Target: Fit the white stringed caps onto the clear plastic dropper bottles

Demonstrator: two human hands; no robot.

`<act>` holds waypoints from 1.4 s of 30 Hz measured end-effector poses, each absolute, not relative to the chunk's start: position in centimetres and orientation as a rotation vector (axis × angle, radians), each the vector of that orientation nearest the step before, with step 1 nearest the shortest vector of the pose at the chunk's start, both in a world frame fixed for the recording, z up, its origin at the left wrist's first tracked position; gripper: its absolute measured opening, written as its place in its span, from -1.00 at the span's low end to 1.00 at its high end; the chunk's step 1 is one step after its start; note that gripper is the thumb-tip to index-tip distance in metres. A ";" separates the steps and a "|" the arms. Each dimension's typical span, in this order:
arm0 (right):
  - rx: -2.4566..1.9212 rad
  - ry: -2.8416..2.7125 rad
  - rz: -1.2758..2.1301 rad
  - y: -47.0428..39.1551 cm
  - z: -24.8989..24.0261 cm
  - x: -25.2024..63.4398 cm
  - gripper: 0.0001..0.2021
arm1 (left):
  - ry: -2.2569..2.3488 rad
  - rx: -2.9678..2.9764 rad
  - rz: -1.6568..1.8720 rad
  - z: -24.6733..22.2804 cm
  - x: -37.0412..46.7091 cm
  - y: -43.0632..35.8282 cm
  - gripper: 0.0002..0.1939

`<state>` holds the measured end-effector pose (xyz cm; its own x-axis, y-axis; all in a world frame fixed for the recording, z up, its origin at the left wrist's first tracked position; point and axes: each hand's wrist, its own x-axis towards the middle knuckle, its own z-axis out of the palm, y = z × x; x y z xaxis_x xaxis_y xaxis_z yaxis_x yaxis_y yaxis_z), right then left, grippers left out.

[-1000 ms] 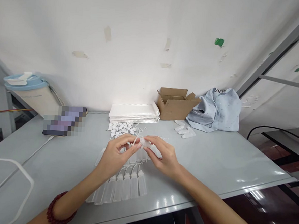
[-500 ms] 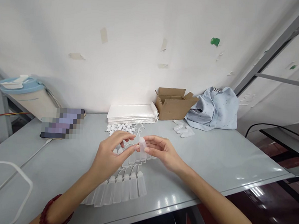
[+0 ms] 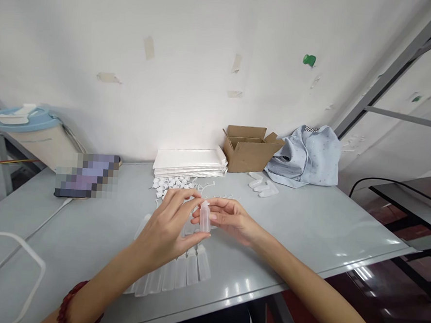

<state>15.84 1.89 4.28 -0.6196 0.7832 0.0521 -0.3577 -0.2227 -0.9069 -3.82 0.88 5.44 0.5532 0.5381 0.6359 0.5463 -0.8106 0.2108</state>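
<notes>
Above the middle of the table, both hands meet on a small translucent plastic squeeze bottle (image 3: 205,218), held upright. My left hand (image 3: 171,222) spans it, the thumb at its base and the fingertips near its white top. From the right, my right hand (image 3: 232,221) grips the bottle's side between thumb and fingers. Below my left hand, several similar bottles (image 3: 180,271) lie in a row, partly hidden by my forearm. More bottles lie behind my hands, mostly covered. A pile of small white caps (image 3: 172,184) is just beyond my left fingers.
A stack of white trays or boxes (image 3: 189,162) and an open cardboard box (image 3: 250,156) stand against the wall. Nearby are several loose clear pieces (image 3: 263,186) and a light blue cloth bag (image 3: 307,157). Leftward are a phone (image 3: 90,173) on a cable and a blue-lidded container (image 3: 34,136).
My left hand has turned, bringing its thumb under the bottle and its fingers to the top. The bottle is more upright, and the thin tube-like tip seen above it no longer shows there.
</notes>
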 end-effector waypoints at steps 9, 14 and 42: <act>-0.626 -1.324 1.852 2.4 3.8 15.7 -0.65 | -0.877 -2.738 -1.029 5.3 -3.6 0.7 -0.59; -0.647 -1.383 1.825 2.2 3.7 15.7 -0.68 | -0.841 -2.743 -1.031 5.3 -3.6 0.6 -0.57; -0.884 -2.161 2.023 4.0 6.5 21.2 -0.63 | -1.018 -3.115 -0.837 4.1 -1.1 -3.0 -0.58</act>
